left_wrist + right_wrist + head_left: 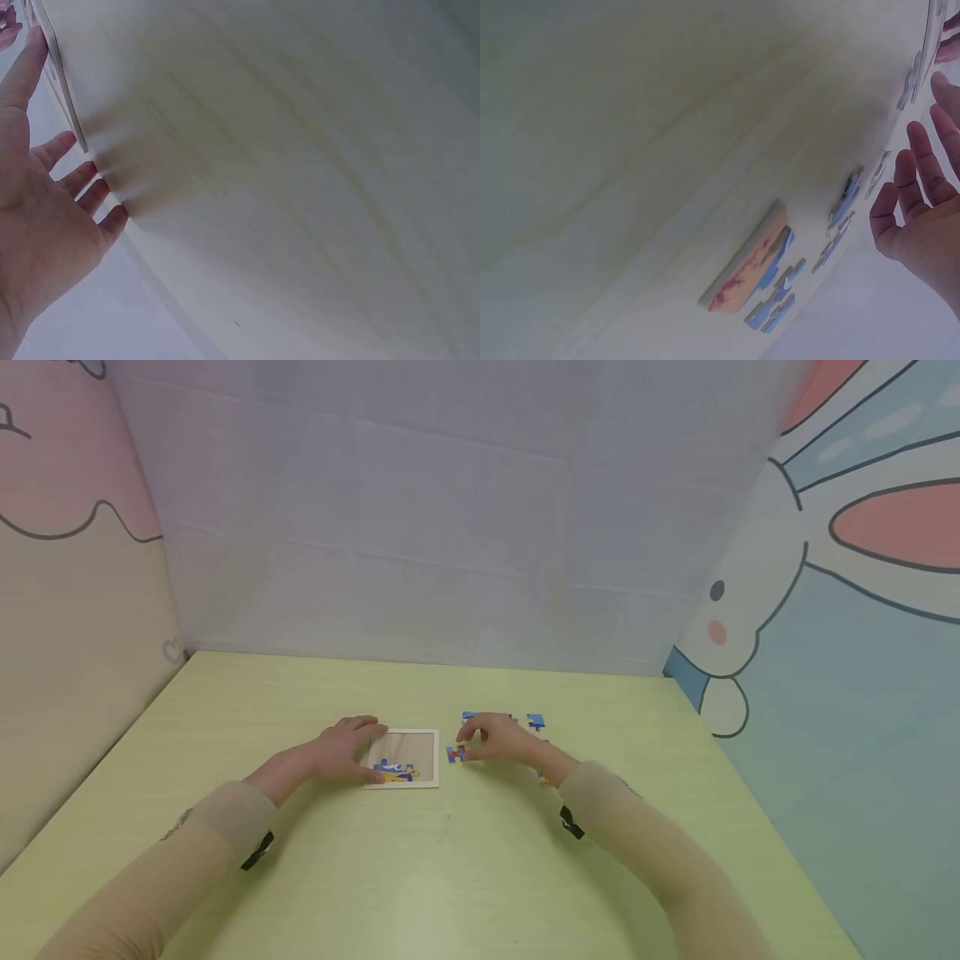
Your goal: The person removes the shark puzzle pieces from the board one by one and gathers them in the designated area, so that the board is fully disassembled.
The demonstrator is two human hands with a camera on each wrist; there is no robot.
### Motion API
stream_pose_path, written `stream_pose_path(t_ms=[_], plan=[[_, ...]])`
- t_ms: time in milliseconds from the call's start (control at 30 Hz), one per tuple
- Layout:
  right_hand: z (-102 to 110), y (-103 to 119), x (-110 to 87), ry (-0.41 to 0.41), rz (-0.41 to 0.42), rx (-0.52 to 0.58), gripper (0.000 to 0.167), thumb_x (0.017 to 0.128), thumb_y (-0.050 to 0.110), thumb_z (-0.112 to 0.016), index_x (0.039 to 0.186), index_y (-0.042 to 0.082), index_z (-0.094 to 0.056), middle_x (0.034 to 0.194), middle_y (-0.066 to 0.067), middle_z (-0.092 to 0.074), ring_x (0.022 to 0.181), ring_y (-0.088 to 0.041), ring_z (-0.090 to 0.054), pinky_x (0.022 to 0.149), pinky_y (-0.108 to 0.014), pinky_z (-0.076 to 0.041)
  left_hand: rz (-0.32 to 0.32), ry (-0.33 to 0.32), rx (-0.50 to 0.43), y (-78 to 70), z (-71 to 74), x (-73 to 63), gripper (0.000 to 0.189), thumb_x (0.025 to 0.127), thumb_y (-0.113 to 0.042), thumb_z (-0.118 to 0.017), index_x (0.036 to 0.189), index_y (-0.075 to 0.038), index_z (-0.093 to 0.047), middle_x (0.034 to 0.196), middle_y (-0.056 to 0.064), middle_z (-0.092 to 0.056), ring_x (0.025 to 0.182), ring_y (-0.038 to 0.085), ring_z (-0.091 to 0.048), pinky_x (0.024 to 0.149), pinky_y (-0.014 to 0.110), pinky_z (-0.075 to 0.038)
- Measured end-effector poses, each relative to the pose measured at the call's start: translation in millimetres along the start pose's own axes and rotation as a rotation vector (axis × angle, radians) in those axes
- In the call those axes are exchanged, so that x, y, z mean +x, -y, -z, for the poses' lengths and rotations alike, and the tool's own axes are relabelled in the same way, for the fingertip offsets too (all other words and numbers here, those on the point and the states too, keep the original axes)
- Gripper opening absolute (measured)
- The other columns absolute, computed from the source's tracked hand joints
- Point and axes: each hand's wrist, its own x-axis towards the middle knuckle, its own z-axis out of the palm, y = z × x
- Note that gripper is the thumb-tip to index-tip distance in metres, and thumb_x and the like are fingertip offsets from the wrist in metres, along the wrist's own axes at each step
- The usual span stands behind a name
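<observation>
A small wooden puzzle tray (437, 760) lies on the table, with a few joined blue and yellow pieces (396, 772) in its lower left part. My left hand (345, 750) rests at the tray's left side, thumb on the near corner and fingers spread toward the far corner. The left wrist view shows this hand (45, 202) with fairly straight fingers. Just right of the tray, a red and blue puzzle piece (452, 754) lies flat. My right hand (498, 739) hovers over its right edge with fingers loosely bent; contact is hard to tell.
More loose puzzle pieces lie behind and right of the right hand, including a blue piece (536, 721). An orange-edged piece (750, 262) and several blue ones show in the right wrist view. A pale wall (420, 527) stands behind the table (450, 877).
</observation>
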Motion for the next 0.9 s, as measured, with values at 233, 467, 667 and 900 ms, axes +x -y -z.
stream_pose_path(t_ms=[233, 467, 667, 900], plan=[[-6.5, -1.3, 9.1, 0.021, -0.024, -0.038, 0.025, 0.08, 0.027, -0.077, 0.102, 0.02, -0.071, 0.106, 0.008, -0.065, 0.1, -0.011, -0.054, 0.089, -0.03, -0.044, -0.001, 0.005, -0.001, -1.8, 0.6, -1.1, 0.09, 0.076, -0.057, -0.069, 0.143, -0.005, -0.038, 0.148, 0.023, -0.03, 0.134, 0.046, -0.027, 0.103, 0.064, -0.027], [-5.9, -5.4, 9.7, 0.009, -0.026, -0.059, 0.017, 0.08, 0.026, -0.076, 0.095, 0.019, -0.072, 0.103, 0.006, -0.064, 0.099, -0.013, -0.054, 0.088, -0.031, -0.045, 0.002, -0.001, 0.002, -3.2, 2.2, -2.1, 0.09, 0.076, -0.056, -0.07, 0.142, -0.004, -0.038, 0.148, 0.023, -0.031, 0.133, 0.046, -0.028, 0.103, 0.065, -0.027], [-1.5, -14.4, 7.3, -0.01, -0.045, -0.041, 0.015, 0.08, 0.025, -0.077, 0.093, 0.019, -0.072, 0.1, 0.005, -0.061, 0.095, -0.014, -0.052, 0.087, -0.032, -0.044, 0.002, 0.001, 0.006, -2.4, 1.7, -0.4, 0.09, 0.076, -0.056, -0.07, 0.143, -0.005, -0.038, 0.148, 0.023, -0.031, 0.134, 0.046, -0.028, 0.103, 0.064, -0.027], [4.0, -17.8, 5.1, -0.029, -0.082, -0.025, 0.018, 0.079, 0.027, -0.077, 0.095, 0.02, -0.071, 0.103, 0.004, -0.062, 0.096, -0.014, -0.054, 0.086, -0.033, -0.045, 0.01, 0.006, 0.004, -2.6, 4.5, 1.3, 0.09, 0.076, -0.056, -0.07, 0.143, -0.006, -0.038, 0.149, 0.022, -0.03, 0.135, 0.045, -0.027, 0.104, 0.064, -0.027]])
